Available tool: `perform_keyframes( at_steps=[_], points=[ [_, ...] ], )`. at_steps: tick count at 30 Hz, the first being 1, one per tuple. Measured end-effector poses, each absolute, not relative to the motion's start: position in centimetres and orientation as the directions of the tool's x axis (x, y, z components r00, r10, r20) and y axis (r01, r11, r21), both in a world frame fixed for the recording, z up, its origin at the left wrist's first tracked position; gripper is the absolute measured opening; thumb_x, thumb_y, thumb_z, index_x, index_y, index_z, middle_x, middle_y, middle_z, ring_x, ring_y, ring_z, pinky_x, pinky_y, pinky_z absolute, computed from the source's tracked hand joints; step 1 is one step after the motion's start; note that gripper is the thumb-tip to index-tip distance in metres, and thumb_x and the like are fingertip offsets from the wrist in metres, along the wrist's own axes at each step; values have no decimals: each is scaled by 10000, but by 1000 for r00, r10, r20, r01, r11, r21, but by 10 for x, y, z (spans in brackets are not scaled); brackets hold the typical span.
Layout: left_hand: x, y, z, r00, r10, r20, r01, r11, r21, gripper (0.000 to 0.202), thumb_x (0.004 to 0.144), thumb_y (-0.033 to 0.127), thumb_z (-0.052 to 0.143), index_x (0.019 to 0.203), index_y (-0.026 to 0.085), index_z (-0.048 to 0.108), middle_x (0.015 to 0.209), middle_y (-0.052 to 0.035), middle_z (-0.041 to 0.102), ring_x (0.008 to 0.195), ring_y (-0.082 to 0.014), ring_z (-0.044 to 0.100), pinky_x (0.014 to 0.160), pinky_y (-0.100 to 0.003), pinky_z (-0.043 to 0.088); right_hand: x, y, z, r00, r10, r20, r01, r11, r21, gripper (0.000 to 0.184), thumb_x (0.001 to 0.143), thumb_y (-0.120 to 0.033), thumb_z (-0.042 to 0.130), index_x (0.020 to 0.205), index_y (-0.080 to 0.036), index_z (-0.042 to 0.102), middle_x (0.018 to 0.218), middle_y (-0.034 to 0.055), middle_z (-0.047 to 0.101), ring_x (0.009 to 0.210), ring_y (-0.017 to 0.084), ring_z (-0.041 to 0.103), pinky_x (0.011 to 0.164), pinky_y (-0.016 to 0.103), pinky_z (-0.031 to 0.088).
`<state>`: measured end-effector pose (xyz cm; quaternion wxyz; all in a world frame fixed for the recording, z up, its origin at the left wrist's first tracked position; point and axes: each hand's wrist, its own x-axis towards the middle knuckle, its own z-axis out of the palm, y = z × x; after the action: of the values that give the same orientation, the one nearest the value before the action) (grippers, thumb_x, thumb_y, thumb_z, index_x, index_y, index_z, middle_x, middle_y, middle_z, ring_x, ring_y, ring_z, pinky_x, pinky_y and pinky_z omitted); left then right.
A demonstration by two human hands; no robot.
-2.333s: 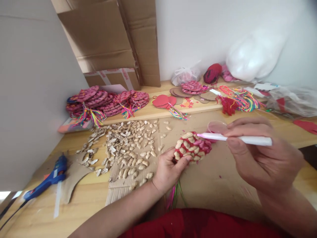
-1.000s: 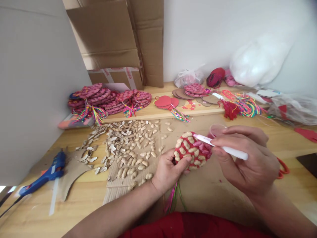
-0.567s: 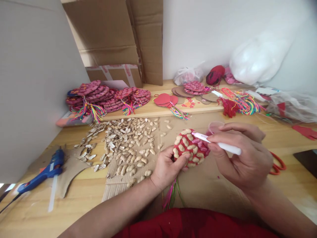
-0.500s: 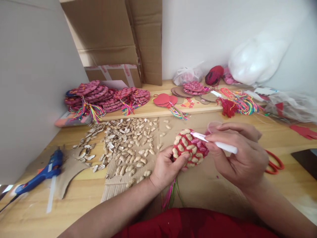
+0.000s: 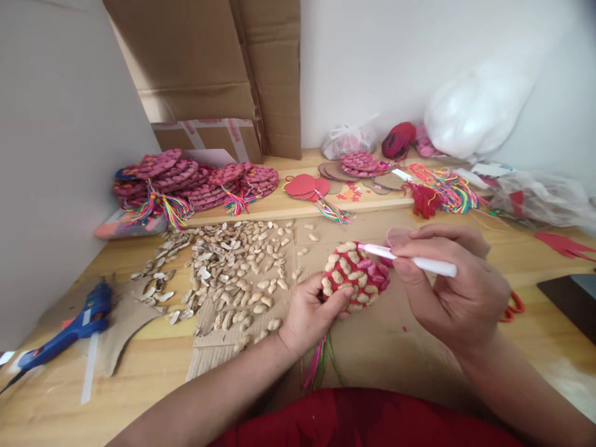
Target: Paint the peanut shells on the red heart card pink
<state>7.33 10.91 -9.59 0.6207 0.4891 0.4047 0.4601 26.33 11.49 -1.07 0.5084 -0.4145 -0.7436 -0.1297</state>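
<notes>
My left hand [image 5: 310, 313] grips the lower left edge of a round red disc [image 5: 354, 276] covered with peanut shells, some painted pink, with coloured tassel threads [image 5: 319, 366] hanging below it. My right hand [image 5: 454, 292] is closed on a thin white brush [image 5: 419, 261], held almost level. The brush tip rests at the disc's upper right part. A small cup of pink paint [image 5: 398, 236] stands just behind the brush.
Loose peanut shells [image 5: 233, 273] lie spread on cardboard at the left. A blue glue gun [image 5: 69, 326] lies far left. Stacks of finished pink discs [image 5: 186, 183], red cutouts [image 5: 307, 186] and coloured threads [image 5: 447, 192] sit on the back ledge. Orange scissors [image 5: 512, 305] peek out behind my right hand.
The brush went from hovering over the paint cup down onto the disc's upper right shells. My right hand has now tilted the brush back to nearly level.
</notes>
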Motion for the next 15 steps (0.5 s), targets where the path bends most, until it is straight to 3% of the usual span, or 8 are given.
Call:
perform_keyframes(
  at_steps=[10, 15],
  points=[
    [74, 109, -94, 243, 964, -105, -187, 153, 970, 323, 826, 466, 770, 869, 157, 688, 765, -7, 649, 613, -118, 598, 552, -249, 596, 264, 115, -10, -121, 471, 874, 749, 621, -231, 201, 791, -134, 740, 955, -243, 698, 831, 14, 766, 904, 241, 676, 827, 437, 545],
    [74, 109, -93, 240, 967, -87, -197, 136, 971, 323, 824, 468, 770, 840, 158, 682, 735, 1, 634, 587, -107, 578, 535, -233, 585, 264, 114, -10, -73, 505, 860, 755, 591, -283, 268, 809, -127, 726, 1014, -298, 699, 867, 23, 771, 925, 268, 679, 841, 470, 546]
  ],
)
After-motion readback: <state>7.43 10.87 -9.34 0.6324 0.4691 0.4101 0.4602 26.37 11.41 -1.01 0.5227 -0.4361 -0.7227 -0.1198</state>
